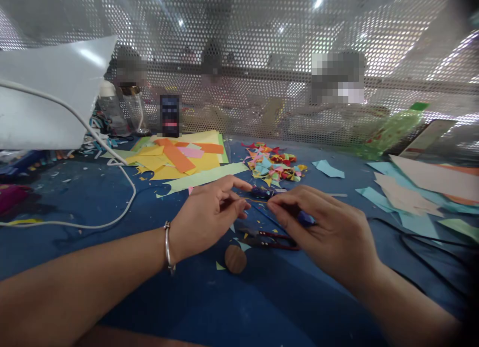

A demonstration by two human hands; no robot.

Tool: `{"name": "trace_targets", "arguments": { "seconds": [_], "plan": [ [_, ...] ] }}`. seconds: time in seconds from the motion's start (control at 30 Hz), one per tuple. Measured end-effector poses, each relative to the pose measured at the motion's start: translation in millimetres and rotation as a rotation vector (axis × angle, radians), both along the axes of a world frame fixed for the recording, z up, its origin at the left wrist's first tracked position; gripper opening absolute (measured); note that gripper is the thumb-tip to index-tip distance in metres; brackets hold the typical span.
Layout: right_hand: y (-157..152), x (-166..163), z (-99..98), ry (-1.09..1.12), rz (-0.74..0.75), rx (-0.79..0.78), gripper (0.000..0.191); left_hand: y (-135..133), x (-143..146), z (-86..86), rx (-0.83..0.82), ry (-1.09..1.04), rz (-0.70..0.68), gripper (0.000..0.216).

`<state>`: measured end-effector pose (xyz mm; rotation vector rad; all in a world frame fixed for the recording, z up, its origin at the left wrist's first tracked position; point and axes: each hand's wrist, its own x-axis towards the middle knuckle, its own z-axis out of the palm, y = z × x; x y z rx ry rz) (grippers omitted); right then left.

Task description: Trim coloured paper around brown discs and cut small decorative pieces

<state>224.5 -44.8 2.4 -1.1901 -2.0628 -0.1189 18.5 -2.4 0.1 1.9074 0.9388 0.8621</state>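
Note:
Bent toward the middle of the table, my left hand (209,214) has its index finger stretched out, with a gap between it and the thumb. My right hand (333,232) pinches one end of a thin orange strip (258,200), which reaches across toward my left fingers. Just beyond the strip lies a dark blue pen-like object (262,192). A thin blue stick (270,215) runs under my right fingers. Below are dark-red-handled thread snips (269,238), partly hidden by my right hand. A round wooden disc (235,259) rests nearer to me.
Small coloured paper scraps (275,165) are heaped behind my hands. Yellow and orange sheets (179,160) lie back left, with pale sheets (411,197) at right. A white cable (130,187) curves at left, black cables (411,242) at right. A perforated screen (239,87) stands behind.

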Motion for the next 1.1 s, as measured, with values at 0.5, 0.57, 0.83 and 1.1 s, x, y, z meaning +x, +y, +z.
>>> {"name": "trace_targets", "arguments": {
  "seconds": [0.5,0.57,0.83,1.1],
  "plan": [
    [2.2,-3.1,-4.7,0.004,0.122,-0.127,0.012,-4.9,2.7,-3.0,0.277,0.183,-0.017,0.013],
    [2.7,-2.7,-5.0,0.021,0.118,-0.145,0.011,-3.1,2.2,-4.9,0.291,0.171,-0.018,0.013],
    [5.7,-1.2,-8.6,0.127,0.065,-0.195,0.008,-3.8,1.5,-3.8,0.308,0.138,-0.003,0.013],
    [8.3,-2.0,-3.4,0.302,-0.020,-0.229,0.013,-1.4,5.7,-8.4,0.197,-0.037,0.040,0.013]
  ]
}}
